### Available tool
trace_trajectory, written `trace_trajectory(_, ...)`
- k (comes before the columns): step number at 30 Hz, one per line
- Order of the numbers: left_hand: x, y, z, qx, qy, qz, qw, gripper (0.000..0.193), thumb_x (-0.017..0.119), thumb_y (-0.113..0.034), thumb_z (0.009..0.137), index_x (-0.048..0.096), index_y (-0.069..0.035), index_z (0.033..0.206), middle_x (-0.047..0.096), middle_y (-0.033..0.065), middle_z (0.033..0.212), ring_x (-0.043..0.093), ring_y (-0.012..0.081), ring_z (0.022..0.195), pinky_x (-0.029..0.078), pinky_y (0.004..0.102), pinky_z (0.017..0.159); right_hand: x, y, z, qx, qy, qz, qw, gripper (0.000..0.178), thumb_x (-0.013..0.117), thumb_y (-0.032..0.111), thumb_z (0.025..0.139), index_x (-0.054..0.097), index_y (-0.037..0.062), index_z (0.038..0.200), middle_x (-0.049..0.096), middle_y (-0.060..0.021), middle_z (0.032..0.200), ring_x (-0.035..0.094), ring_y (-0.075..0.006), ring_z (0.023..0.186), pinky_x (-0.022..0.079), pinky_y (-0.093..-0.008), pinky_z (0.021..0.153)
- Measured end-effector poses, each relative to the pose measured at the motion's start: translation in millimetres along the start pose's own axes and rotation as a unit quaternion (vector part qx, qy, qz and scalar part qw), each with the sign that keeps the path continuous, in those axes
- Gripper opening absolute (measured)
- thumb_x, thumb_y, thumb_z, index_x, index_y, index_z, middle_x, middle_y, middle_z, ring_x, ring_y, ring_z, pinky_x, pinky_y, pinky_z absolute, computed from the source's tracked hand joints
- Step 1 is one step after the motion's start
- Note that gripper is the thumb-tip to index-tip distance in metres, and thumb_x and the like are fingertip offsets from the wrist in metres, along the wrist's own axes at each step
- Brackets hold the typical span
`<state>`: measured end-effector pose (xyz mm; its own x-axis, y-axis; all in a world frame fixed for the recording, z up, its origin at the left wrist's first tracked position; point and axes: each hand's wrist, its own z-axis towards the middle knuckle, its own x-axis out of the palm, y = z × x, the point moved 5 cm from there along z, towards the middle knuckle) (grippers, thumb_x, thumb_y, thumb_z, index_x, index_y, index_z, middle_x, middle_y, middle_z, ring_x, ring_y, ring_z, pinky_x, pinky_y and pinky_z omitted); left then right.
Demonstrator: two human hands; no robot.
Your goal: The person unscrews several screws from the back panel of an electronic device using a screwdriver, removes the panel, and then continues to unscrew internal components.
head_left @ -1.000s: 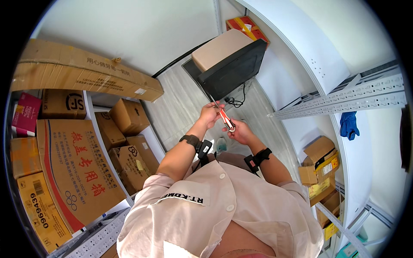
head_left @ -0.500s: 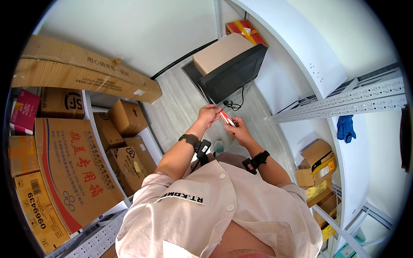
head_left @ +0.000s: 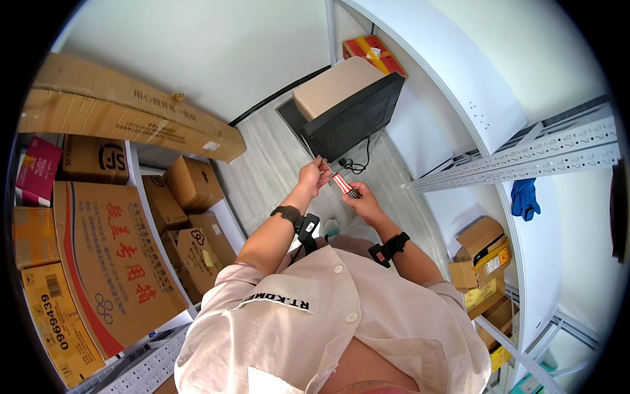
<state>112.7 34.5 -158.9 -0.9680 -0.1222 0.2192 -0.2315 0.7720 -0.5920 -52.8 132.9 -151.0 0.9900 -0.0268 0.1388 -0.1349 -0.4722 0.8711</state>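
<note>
In the middle of the view my right hand [head_left: 365, 202] is closed round the lower end of a screwdriver [head_left: 342, 183]. Its handle has red and white stripes and a dark, white-speckled end, and it slants up to the left. My left hand [head_left: 314, 176] is just beyond the handle, its fingertips pinched at the thin shaft; the tip itself is too small to make out. Both hands are in the air in front of my body, with a black monitor-like panel [head_left: 357, 118] standing on the floor past them.
A beige box [head_left: 341, 85] leans behind the panel, and a black cable [head_left: 356, 164] lies coiled beside it. Cardboard boxes [head_left: 118, 256] fill the left shelves; a long carton [head_left: 131, 118] lies above them. At right are metal shelving [head_left: 518, 154], blue gloves [head_left: 524, 198] and an opened carton [head_left: 482, 243].
The screwdriver has turned in my right hand, so its dark speckled end now shows. My left hand has shifted slightly left, and its fingers have changed position near the shaft.
</note>
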Motion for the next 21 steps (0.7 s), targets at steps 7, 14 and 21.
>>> trace_trajectory(7,7,-3,-6,0.001,-0.034,0.014,0.999,0.028,0.047,-0.039,0.099,0.067,-0.018,0.097,0.059,-0.0065,0.086,0.056,0.0079,0.074,0.045,0.0263,0.062,-4,10,3,-0.114,-0.049,-0.112,0.986,0.045,0.076,0.010,0.076,0.048,0.0058,0.112,0.059,-0.0078,0.100,0.056,-0.0168,0.089,0.047,-0.0323,0.078)
trace_trajectory(14,9,-3,-6,-0.012,-0.036,0.030,0.999,0.029,0.046,-0.041,0.098,0.067,-0.021,0.095,0.060,-0.0084,0.085,0.051,0.0084,0.073,0.042,0.0295,0.066,-9,17,-1,-0.201,-0.081,-0.207,0.954,0.046,0.075,0.007,0.073,0.048,0.0060,0.111,0.056,-0.0129,0.102,0.058,-0.0258,0.090,0.047,-0.0372,0.083)
trace_trajectory(21,4,-8,-5,-0.025,-0.023,0.030,0.999,0.024,0.043,-0.034,0.097,0.061,-0.018,0.102,0.062,-0.0031,0.083,0.056,0.0099,0.069,0.044,0.0289,0.061,-13,17,0,-0.236,-0.057,-0.168,0.955,0.044,0.076,0.006,0.072,0.050,0.0056,0.108,0.056,-0.0100,0.097,0.057,-0.0224,0.090,0.046,-0.0351,0.082)
